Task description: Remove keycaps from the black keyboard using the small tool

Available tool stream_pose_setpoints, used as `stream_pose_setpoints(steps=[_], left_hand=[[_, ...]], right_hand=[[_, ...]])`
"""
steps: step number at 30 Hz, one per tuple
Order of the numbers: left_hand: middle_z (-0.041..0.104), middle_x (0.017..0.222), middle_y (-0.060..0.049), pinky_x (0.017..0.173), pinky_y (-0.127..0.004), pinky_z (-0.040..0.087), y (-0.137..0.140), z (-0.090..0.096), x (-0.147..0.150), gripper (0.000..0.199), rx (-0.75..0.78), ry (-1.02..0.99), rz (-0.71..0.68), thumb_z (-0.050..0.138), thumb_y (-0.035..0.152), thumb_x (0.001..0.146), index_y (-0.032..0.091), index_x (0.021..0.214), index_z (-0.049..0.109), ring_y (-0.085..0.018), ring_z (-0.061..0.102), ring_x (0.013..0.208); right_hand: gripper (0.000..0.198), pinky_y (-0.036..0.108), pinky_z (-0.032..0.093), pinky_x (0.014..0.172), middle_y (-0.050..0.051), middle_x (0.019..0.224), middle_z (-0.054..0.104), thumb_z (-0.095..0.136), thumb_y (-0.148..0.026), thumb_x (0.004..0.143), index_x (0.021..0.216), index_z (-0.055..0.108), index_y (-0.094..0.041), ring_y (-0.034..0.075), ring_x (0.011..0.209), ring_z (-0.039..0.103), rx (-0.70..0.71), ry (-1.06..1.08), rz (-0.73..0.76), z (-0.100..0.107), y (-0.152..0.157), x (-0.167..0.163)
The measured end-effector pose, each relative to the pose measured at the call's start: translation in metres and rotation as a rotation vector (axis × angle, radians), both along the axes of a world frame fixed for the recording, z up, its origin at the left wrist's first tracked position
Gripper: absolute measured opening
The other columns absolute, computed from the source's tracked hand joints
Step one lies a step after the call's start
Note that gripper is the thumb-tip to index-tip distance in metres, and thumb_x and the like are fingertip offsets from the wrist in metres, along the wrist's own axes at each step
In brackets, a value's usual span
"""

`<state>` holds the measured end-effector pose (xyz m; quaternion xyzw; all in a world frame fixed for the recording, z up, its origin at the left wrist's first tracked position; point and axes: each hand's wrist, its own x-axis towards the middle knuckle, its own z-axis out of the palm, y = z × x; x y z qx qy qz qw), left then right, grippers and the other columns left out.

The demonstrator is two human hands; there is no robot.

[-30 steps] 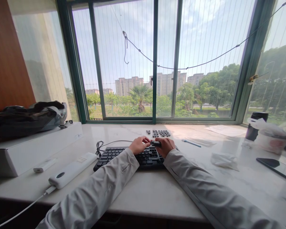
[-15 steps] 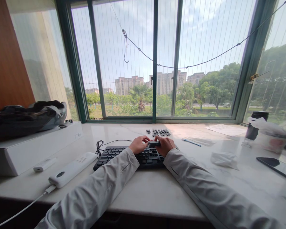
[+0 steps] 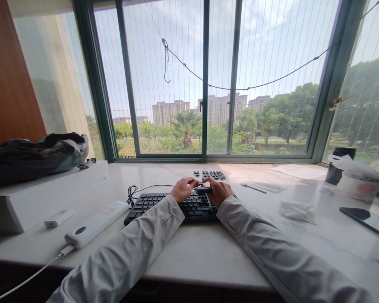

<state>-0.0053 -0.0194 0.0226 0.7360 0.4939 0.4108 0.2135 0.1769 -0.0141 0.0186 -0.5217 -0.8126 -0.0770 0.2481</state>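
Your 2 hands meet over the far edge of the black keyboard [image 3: 180,205], which lies on the pale worktop [image 3: 189,256] below the window. Your right hand [image 3: 219,192] has its fingers clenched on a long dark keycap [image 3: 204,189], likely a wide key, held level just above the key rows; your left hand [image 3: 183,189] pinches its left end with curled fingers. You seem to be in the middle of lifting or seating this key, and the next move calls for keeping it level and square to its slot. Just beyond your hands a loose group of black keycaps [image 3: 210,174] lies on the worktop, so mind them. A blue pen [image 3: 253,189] lies to the right, a crumpled tissue [image 3: 297,210] nearer, a phone [image 3: 366,222] at the far right, and a white power bank [image 3: 94,225] to the left, well apart.
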Motion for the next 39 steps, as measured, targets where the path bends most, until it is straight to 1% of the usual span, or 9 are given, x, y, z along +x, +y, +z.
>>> stream_pose_setpoints(steps=[8,11,15,19,23,27,31,36,39], left_hand=[[0.062,0.066,-0.002,0.047,-0.02,0.039,0.002,0.0,-0.001,0.041,0.053,0.025,-0.004,0.05,0.049,0.086,0.013,0.091,0.069,-0.011,0.051,0.052],[0.063,0.068,-0.002,0.045,-0.019,0.038,0.002,0.0,0.0,0.039,0.034,0.016,-0.01,0.05,0.047,0.086,0.013,0.091,0.069,-0.01,0.05,0.05],[0.067,0.083,-0.005,0.039,-0.02,0.038,-0.003,0.002,0.001,0.038,-0.025,-0.031,-0.048,0.052,0.046,0.085,0.013,0.1,0.066,-0.007,0.047,0.042],[0.066,0.092,-0.006,0.038,-0.019,0.042,-0.007,0.003,0.0,0.036,-0.033,-0.071,-0.082,0.061,0.036,0.079,0.015,0.108,0.061,-0.005,0.048,0.041],[0.067,0.093,-0.006,0.038,-0.02,0.044,-0.006,0.001,-0.001,0.03,-0.024,-0.078,-0.079,0.058,0.035,0.081,0.016,0.104,0.061,-0.006,0.049,0.042],[0.068,0.098,-0.007,0.04,-0.02,0.044,-0.006,0.002,0.0,0.03,0.028,-0.025,-0.043,0.056,0.037,0.081,0.016,0.1,0.066,-0.007,0.052,0.046],[0.067,0.096,-0.008,0.04,-0.019,0.042,-0.006,0.003,0.001,0.031,0.027,-0.025,-0.02,0.056,0.035,0.079,0.014,0.098,0.067,-0.008,0.052,0.048],[0.067,0.098,-0.007,0.042,-0.021,0.042,-0.001,-0.001,0.0,0.031,0.013,-0.015,-0.016,0.057,0.035,0.075,0.015,0.098,0.067,-0.009,0.053,0.05],[0.068,0.098,-0.007,0.043,-0.022,0.042,0.002,-0.003,-0.001,0.033,0.015,-0.016,-0.007,0.057,0.037,0.074,0.015,0.097,0.067,-0.011,0.054,0.052]], right_hand=[[0.036,0.03,0.039,0.068,0.004,0.083,0.069,0.039,-0.047,0.091,0.118,0.057,-0.031,0.022,0.078,0.064,-0.006,0.002,0.008,0.0,0.0,0.001],[0.036,0.03,0.039,0.069,0.004,0.084,0.069,0.039,-0.045,0.091,0.12,0.056,-0.031,0.022,0.079,0.064,-0.023,-0.016,-0.001,0.001,-0.001,0.001],[0.034,0.03,0.039,0.068,0.003,0.085,0.069,0.042,-0.043,0.089,0.119,0.056,-0.033,0.021,0.077,0.064,-0.018,-0.022,-0.004,0.003,-0.003,0.002],[0.035,0.03,0.038,0.068,0.002,0.085,0.07,0.048,-0.036,0.085,0.119,0.056,-0.033,0.022,0.08,0.065,-0.028,-0.016,-0.018,0.005,-0.005,0.002],[0.033,0.03,0.039,0.07,0.004,0.087,0.07,0.046,-0.038,0.087,0.118,0.058,-0.033,0.022,0.083,0.064,-0.046,-0.015,-0.021,0.007,-0.007,0.002],[0.033,0.031,0.039,0.072,0.004,0.089,0.07,0.041,-0.041,0.091,0.117,0.059,-0.033,0.021,0.084,0.064,-0.052,-0.007,-0.02,0.007,-0.009,0.001],[0.033,0.031,0.038,0.069,0.004,0.086,0.071,0.04,-0.046,0.091,0.113,0.061,-0.033,0.022,0.082,0.066,-0.027,0.028,-0.008,0.006,-0.009,0.001],[0.031,0.03,0.038,0.069,0.005,0.087,0.071,0.052,-0.04,0.083,0.112,0.062,-0.032,0.024,0.084,0.067,-0.04,0.043,-0.017,0.007,-0.008,0.001],[0.03,0.031,0.039,0.068,0.006,0.089,0.072,0.047,-0.043,0.086,0.109,0.062,-0.032,0.025,0.084,0.067,-0.032,0.069,0.018,0.011,-0.011,0.002]])
